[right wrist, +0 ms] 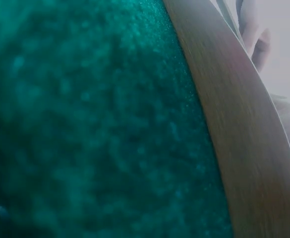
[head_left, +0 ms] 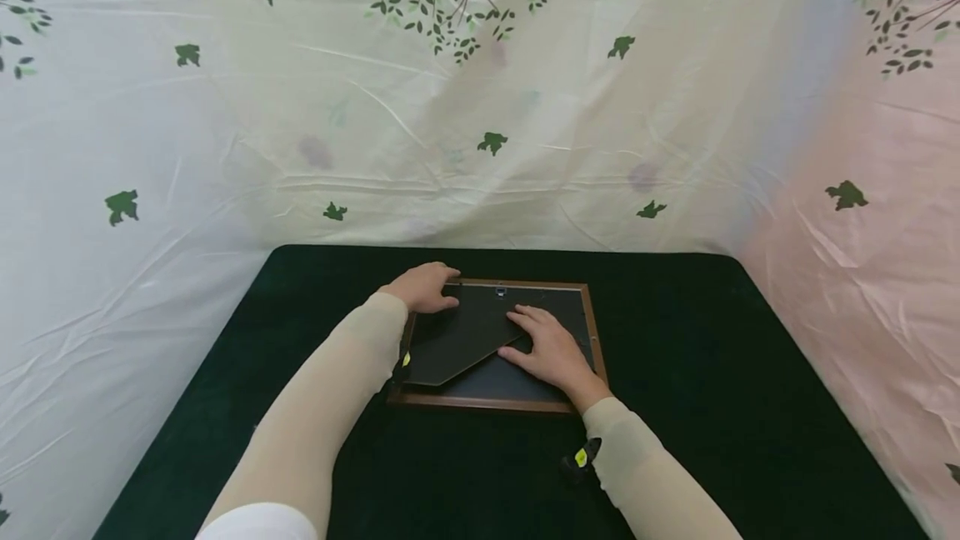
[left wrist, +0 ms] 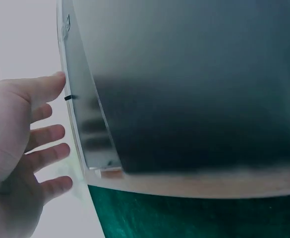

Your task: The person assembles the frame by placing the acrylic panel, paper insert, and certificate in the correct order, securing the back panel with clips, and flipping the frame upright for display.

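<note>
A brown wooden picture frame (head_left: 487,403) lies back side up on the dark green table. On its back is a black board (head_left: 465,336) with a slanted lower right edge; up close in the left wrist view, the dark board (left wrist: 194,74) overlaps the frame. My left hand (head_left: 423,287) is at the frame's upper left corner, thumb and fingers extended along the edge. My right hand (head_left: 553,348) rests over the board's slanted edge, fingers spread on the board, thumb just below the edge over the grey interior.
A metal hanger (head_left: 501,292) sits near the frame's top edge. The table (head_left: 697,373) is covered in green cloth. Pale curtains (head_left: 405,107) with printed leaves stand behind and at both sides. Dark wrist devices (head_left: 581,458) are worn at the sleeves.
</note>
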Available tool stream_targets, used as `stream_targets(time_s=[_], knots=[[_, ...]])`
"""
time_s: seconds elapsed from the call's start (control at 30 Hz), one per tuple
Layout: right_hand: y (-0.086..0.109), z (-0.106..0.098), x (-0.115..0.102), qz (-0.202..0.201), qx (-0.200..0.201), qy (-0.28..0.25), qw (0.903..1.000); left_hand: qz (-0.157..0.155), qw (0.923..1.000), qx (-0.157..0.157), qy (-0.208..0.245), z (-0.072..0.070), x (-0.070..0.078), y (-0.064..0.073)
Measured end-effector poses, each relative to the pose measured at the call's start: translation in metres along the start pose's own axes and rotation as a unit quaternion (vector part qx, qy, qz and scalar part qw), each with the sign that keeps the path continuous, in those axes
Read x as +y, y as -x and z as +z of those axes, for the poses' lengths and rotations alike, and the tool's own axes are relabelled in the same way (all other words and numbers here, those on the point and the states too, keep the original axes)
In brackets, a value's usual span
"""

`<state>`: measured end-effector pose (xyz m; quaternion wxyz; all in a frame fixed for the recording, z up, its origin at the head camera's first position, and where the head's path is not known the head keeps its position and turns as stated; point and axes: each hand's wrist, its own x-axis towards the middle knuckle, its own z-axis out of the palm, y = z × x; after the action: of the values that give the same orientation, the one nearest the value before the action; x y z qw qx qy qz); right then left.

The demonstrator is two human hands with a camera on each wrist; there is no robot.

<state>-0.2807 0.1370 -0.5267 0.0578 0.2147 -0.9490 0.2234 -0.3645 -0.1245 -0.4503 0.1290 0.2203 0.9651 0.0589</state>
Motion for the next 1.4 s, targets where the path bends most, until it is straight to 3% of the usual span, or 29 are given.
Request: stream_targets(time_s=[0.23,0.47,0.73,1.4], knots=[[0.001,-0.001,-0.001,-0.002,-0.003,-0.005,1.0000,0.008,0.9999,-0.009,-0.003,0.002,0.005,-0.002],[0.001,0.000,-0.001,0.007,-0.004,0.000,1.0000,0.031,0.9995,0.008,0.000,0.006,-0.001,0.000],[0.001,0.001,-0.004,0.010,-0.013,0.006,0.9999,0.037,0.9991,0.017,0.014,0.014,-0.011,-0.003],[0.001,-0.001,-0.001,0.014,-0.008,0.020,0.9997,0.076,0.9957,0.048,0.022,0.021,-0.016,-0.005]])
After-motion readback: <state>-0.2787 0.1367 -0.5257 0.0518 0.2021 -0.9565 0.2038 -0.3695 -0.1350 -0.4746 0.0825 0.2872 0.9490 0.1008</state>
